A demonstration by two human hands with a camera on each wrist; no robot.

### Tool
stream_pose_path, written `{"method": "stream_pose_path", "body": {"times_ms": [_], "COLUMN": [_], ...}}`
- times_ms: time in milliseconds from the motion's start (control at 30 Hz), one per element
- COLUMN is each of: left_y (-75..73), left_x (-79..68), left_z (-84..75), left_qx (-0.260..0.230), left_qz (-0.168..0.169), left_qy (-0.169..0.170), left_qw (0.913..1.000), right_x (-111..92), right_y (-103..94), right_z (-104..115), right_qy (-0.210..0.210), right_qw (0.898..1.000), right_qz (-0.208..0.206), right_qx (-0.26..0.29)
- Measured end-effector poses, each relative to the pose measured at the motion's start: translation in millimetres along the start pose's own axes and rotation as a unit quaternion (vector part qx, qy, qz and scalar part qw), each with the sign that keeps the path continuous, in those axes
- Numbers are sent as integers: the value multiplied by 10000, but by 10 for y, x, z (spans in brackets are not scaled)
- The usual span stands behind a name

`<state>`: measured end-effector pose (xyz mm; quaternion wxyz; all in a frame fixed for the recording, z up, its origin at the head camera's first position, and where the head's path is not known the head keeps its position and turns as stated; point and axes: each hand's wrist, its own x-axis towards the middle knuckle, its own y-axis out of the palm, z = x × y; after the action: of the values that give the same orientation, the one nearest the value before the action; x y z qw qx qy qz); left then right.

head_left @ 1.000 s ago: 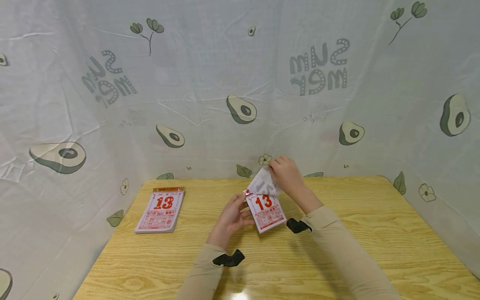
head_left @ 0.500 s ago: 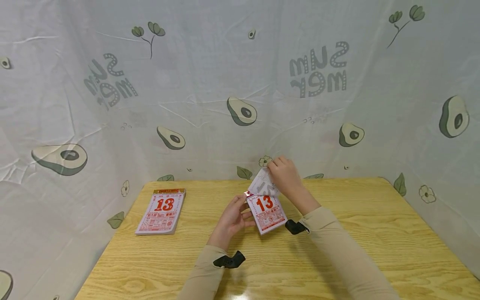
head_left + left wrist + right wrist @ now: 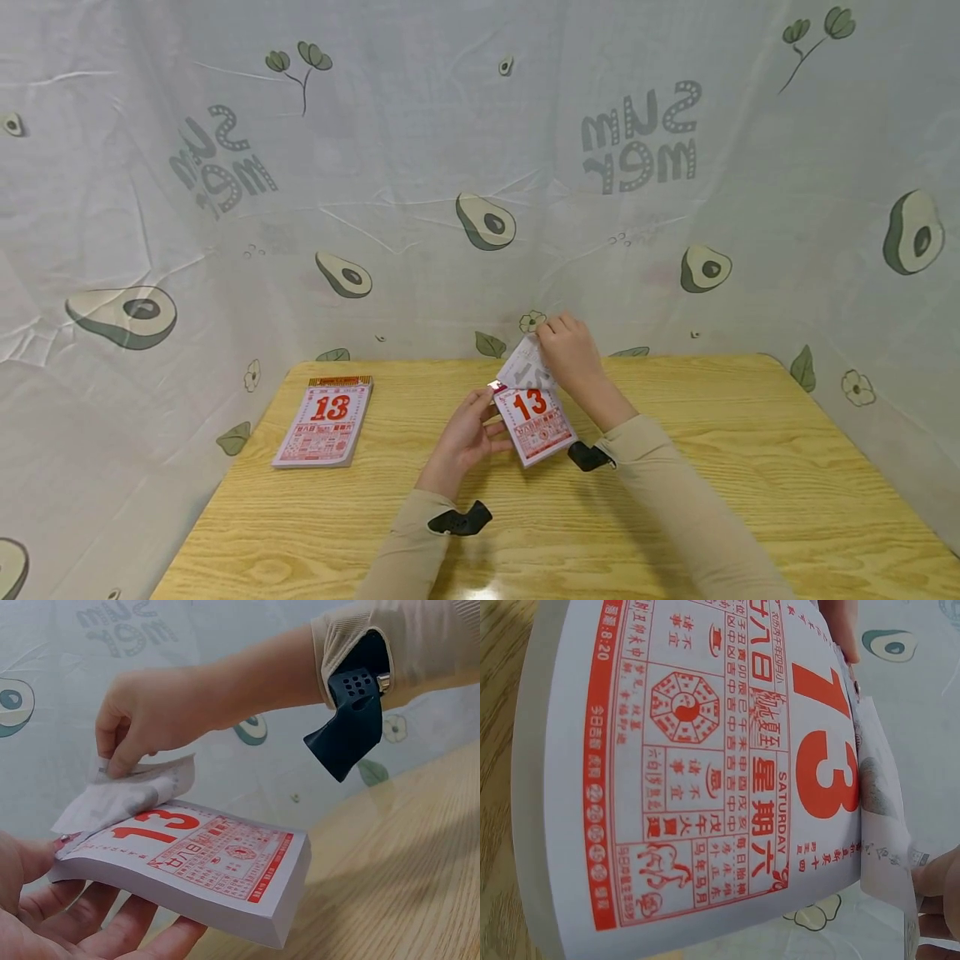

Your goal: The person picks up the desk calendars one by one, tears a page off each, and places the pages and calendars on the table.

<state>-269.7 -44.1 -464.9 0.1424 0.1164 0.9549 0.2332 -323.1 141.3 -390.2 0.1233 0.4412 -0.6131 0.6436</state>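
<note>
My left hand [image 3: 467, 429] grips a thick tear-off calendar [image 3: 536, 429] at its upper left side, thumb near the dark red binding strip and fingers spread beneath the pad. The calendar is tilted above the table and shows a big red 13. My right hand [image 3: 573, 354] pinches the free end of its lifted top sheet [image 3: 522, 367] between thumb and fingers. In the left wrist view this sheet [image 3: 124, 799] is folded back over the binding, still joined along the top. The right wrist view shows the printed page [image 3: 705, 765] close up, with right fingers [image 3: 937, 900] on the sheet's edge.
A second tear-off calendar [image 3: 322, 421], also showing 13, lies flat on the left of the wooden table [image 3: 750, 467]. A white curtain [image 3: 420, 125] with avocado prints hangs behind and at both sides. Each wrist wears a black camera mount [image 3: 460, 520].
Both hands keep their hold on calendar and sheet. My right wrist has shifted slightly left, and the lifted sheet's lower right corner has moved a little left with it.
</note>
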Motion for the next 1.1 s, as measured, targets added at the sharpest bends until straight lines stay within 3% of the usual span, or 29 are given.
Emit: {"method": "stream_pose_path", "body": {"times_ms": [233, 700, 900, 1100], "left_y": [-10, -18, -62, -75], "left_x": [-1, 12, 0, 0], "left_z": [-15, -10, -11, -20], "left_qx": [-29, 65, -25, -24], "left_qz": [-37, -94, -272, -221], "left_qy": [22, 95, 130, 146], "left_qw": [10000, 9999, 9995, 9996], "right_x": [18, 8, -13, -2], "right_y": [-1, -4, -2, -35], "right_z": [2, -14, -177, -205], "right_qy": [305, 471, 902, 764], "right_qw": [9994, 9982, 9959, 9961], "right_qz": [151, 351, -96, -127], "right_qx": [11, 129, 57, 411]}}
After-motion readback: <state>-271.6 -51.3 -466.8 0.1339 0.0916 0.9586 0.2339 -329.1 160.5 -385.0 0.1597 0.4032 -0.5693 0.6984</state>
